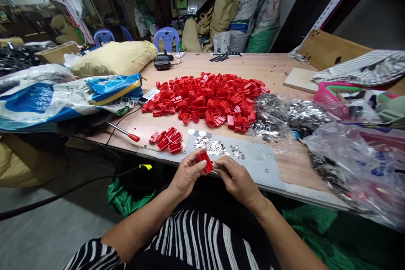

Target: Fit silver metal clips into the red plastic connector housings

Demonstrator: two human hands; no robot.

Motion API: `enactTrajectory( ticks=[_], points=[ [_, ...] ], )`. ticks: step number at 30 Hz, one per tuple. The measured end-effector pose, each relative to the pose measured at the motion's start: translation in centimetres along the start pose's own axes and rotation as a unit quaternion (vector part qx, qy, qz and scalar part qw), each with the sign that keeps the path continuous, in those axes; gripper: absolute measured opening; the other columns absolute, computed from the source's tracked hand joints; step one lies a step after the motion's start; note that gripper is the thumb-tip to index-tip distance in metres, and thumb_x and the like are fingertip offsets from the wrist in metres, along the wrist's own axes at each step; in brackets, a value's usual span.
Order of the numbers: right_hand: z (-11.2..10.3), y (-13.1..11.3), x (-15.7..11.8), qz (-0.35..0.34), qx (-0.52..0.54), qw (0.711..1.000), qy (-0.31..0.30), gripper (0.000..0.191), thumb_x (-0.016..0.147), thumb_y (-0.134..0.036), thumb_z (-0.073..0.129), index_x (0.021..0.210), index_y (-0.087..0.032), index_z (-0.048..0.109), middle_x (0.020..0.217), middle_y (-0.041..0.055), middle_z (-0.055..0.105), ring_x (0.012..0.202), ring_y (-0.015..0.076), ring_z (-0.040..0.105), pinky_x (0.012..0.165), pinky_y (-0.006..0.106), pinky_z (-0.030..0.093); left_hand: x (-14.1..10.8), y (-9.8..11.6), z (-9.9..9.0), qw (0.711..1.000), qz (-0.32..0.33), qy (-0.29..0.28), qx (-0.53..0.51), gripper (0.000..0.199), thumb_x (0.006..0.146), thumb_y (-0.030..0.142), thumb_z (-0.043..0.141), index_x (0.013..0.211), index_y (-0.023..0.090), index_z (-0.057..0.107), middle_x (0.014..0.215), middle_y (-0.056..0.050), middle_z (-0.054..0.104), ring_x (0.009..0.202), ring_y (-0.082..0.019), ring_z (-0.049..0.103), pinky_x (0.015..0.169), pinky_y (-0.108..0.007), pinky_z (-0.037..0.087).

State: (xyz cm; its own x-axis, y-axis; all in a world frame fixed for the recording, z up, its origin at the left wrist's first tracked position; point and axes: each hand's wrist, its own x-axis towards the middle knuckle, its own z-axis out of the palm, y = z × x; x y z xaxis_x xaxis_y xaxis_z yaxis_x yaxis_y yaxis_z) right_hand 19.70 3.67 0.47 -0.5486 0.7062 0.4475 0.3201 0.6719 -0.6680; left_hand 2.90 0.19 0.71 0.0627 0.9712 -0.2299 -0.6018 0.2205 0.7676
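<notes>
Between the thumb and fingers of my left hand (187, 174) is a red plastic case (205, 162), tilted, its hollow side facing up. My right hand (236, 177) is closed in a pinch beside the case's right end; a small dark, thin piece shows at its fingertips, too small to name. Just beyond my hands, small silvery metal pieces (211, 146) lie in a heap on a grey mat (259, 164). Several red cases (167, 139) sit in a small group to the left. Farther back spreads a large pile of red cases (209, 97).
Clear plastic bags of metal parts (294, 112) lie at the right, near a pink basket (327, 95). A red-handled screwdriver-like tool (126, 133) points over the table's left part, by blue-white sacks (63, 97). A black cable (79, 192) crosses at lower left.
</notes>
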Motion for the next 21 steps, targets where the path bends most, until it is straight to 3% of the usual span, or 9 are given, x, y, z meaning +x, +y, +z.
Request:
enactTrajectory(
  ticks=[5,9,14,18,21],
  points=[
    [-0.2,-0.1,-0.4,0.000,0.003,1.000,0.000,0.010,0.094,-0.016,0.047,0.089,-0.022,0.052,0.079,0.0025,0.056,0.074,0.0160,0.053,0.068,0.028,0.044,0.0,-0.2,0.2,1.000,-0.001,-0.008,0.018,0.049,0.070,0.025,0.076,0.117,0.020,0.065,0.091,-0.003,0.063,0.079,-0.012,0.058,0.070,-0.023,0.044],
    [-0.7,-0.1,-0.6,0.018,0.025,0.998,-0.048,0.010,0.093,-0.015,0.049,0.089,-0.021,0.055,0.082,0.0028,0.059,0.076,0.0155,0.055,0.069,0.028,0.044,0.0,-0.5,0.0,0.999,0.002,-0.016,0.041,0.048,0.070,0.025,0.076,0.117,0.021,0.065,0.090,-0.002,0.064,0.078,-0.011,0.057,0.070,-0.023,0.043],
    [-1.4,0.0,-0.7,0.055,0.046,0.990,-0.118,0.013,0.089,-0.011,0.054,0.087,-0.021,0.061,0.084,0.0020,0.063,0.080,0.0150,0.059,0.073,0.026,0.045,0.0,-1.1,-0.5,0.991,0.034,-0.054,0.118,0.045,0.073,0.024,0.074,0.116,0.022,0.066,0.096,-0.003,0.067,0.088,-0.014,0.058,0.082,-0.025,0.044],
    [-1.3,0.1,-0.9,0.104,0.064,0.987,-0.109,0.007,0.087,-0.017,0.059,0.091,-0.022,0.062,0.084,0.0005,0.065,0.076,0.0148,0.059,0.071,0.026,0.046,0.1,-1.6,-0.8,0.990,0.034,-0.072,0.117,0.044,0.075,0.025,0.072,0.118,0.022,0.063,0.099,-0.003,0.068,0.093,-0.016,0.060,0.087,-0.028,0.044],
    [-1.3,0.1,-1.2,0.151,0.051,0.984,-0.076,0.017,0.086,-0.027,0.062,0.101,-0.022,0.059,0.085,0.0004,0.064,0.063,0.0132,0.054,0.062,0.026,0.045,0.3,-1.7,-1.1,0.989,0.046,-0.069,0.122,0.042,0.074,0.024,0.072,0.115,0.021,0.062,0.099,-0.003,0.067,0.093,-0.016,0.061,0.085,-0.027,0.046]
  ],
)
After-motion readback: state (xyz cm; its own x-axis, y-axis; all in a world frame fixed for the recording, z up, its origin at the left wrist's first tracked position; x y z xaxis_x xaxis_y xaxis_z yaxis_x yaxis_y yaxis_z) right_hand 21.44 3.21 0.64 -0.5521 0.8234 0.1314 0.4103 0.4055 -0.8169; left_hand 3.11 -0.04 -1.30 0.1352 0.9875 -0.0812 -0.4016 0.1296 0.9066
